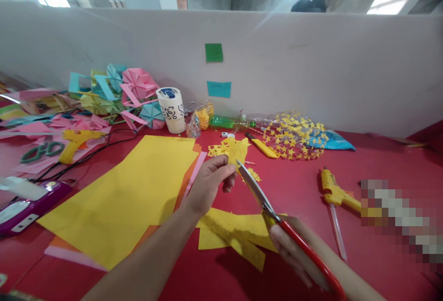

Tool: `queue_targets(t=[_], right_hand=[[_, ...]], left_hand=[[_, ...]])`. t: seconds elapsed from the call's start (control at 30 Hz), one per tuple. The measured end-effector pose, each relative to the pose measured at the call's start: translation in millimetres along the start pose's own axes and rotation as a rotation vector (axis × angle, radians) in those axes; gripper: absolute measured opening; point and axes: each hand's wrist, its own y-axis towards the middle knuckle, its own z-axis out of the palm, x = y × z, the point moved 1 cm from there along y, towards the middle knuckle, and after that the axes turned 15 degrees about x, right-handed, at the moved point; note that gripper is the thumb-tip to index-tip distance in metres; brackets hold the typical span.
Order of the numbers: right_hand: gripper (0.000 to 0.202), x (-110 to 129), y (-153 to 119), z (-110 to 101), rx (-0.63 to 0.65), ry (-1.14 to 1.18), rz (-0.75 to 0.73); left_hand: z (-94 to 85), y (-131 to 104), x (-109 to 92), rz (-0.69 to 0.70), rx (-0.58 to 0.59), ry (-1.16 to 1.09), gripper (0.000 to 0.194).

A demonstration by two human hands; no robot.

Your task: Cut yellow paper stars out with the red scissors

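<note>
Between thumb and fingers, my left hand (212,178) pinches a small piece of yellow paper (238,149). My right hand (294,245) grips red-handled scissors (261,199), partly hiding the handles. The blade tips meet the lower edge of the paper, close to my left fingertips. Below them lie yellow paper strips (238,234), crossing each other on the red table (197,282). Small cut yellow stars (254,175) rest just behind the blades, and star-punched yellow scraps (217,149) lie behind my left hand.
Large yellow sheets (128,190) cover the left. A yellow glue gun (334,188) lies right, another glue gun (74,144) left beside green scissors (41,151). Behind are a white cup (171,111), a yellow cutter (265,146), a star-covered clear ball (294,137) and folded paper flowers (138,84).
</note>
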Motion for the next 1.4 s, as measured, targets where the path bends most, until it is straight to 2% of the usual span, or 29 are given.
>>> queue_targets(t=[0.3, 0.47, 0.53, 0.67, 0.83, 0.93, 1.1, 1.4], right_hand=[[0.048, -4, -2, -2, 0.027, -0.005, 0.055], [0.054, -12, 2, 0, -0.049, -0.020, 0.038], [0.056, -8, 1, 3, -0.090, -0.018, 0.018], [0.052, 3, -2, 8, -0.079, -0.041, 0.024], [0.049, 5, 1, 6, -0.129, -0.180, -0.066], [0.048, 4, 1, 6, -0.153, -0.196, -0.086], [0.051, 7, -1, 8, -0.140, -0.207, -0.099], [0.052, 14, -7, 3, -0.059, -0.211, -0.114]], left_hand=[[-6.3, 1, 3, -0.015, 0.022, -0.006, 0.023], [-7.5, 2, 2, -0.027, -0.009, -0.017, 0.023], [-8.5, 3, 1, -0.025, -0.031, -0.033, 0.021], [-9.0, 4, 0, 0.011, -0.069, -0.076, 0.017], [-1.1, 3, 0, 0.022, 0.055, -0.058, 0.021], [2.7, 1, -1, 0.042, 0.043, -0.019, 0.020], [2.3, 1, -2, 0.083, -0.004, 0.003, 0.020], [-4.3, 2, 0, 0.061, 0.030, 0.046, 0.021]])
